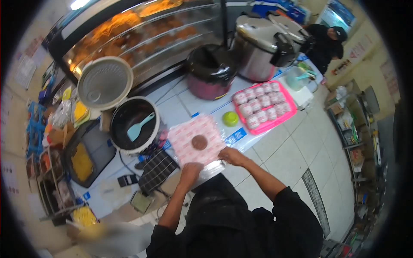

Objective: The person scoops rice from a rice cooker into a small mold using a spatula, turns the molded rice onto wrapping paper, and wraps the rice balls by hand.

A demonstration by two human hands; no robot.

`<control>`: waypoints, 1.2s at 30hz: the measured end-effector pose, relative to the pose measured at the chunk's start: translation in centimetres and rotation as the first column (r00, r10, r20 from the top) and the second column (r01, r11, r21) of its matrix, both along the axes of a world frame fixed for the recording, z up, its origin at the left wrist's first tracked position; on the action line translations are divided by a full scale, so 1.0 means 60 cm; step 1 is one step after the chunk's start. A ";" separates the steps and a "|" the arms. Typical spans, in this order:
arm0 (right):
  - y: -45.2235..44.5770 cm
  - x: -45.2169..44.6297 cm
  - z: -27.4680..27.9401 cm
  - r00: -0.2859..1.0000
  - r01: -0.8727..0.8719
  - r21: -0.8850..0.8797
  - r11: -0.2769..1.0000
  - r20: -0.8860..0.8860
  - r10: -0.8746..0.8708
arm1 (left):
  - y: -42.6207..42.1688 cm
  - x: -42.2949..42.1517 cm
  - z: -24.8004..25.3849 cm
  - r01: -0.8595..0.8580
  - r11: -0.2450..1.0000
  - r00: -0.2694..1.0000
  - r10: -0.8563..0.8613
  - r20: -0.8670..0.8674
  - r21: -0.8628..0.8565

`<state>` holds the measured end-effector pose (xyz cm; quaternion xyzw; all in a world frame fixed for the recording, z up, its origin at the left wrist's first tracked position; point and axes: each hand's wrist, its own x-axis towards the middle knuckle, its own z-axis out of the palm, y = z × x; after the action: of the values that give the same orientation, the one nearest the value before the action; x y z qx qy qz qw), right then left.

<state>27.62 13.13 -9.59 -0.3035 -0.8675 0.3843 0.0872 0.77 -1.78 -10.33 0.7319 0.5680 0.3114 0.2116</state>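
Observation:
A pink-and-white printed wrapping paper [183,136] lies spread at the counter's near edge, with a round brown patty [199,142] near its middle. My left hand [192,172] is closed at the paper's near edge, fingers bent over it. At the near right corner, my right hand [232,156] pinches the paper. Under the near edge shows a shiny clear plastic sheet [212,169]. Beyond the right corner stands a small green container [230,119]. Several wrapped bundles in similar printed paper [263,101] fill a bright pink tray [294,112] to the right.
An open cooker [155,136] holds a light-blue spatula [140,127]; a dark checked mitt [157,171] lies near it. A closed cooker [211,71] and large steel pots [254,47] stand behind. A lit food cabinet [142,38] backs the counter. Another person [320,43] is far right.

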 end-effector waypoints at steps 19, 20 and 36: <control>-0.003 -0.002 0.068 0.998 0.058 -0.037 0.998 0.037 -0.056 | 0.037 -0.020 0.064 -0.107 0.909 0.967 0.190 0.170 -0.404; -0.002 -0.006 0.067 0.998 0.060 -0.038 0.998 0.034 -0.059 | 0.038 -0.022 0.065 -0.103 0.911 0.965 0.188 0.181 -0.400; 0.030 -0.043 0.070 0.997 0.016 -0.030 0.999 0.072 -0.014 | 0.045 -0.032 0.098 -0.063 0.884 0.938 0.211 0.276 -0.463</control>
<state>25.02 14.92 -5.37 -0.3248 -0.8618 0.3859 0.0540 -1.13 0.92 -4.43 0.5611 0.6333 0.3008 0.4400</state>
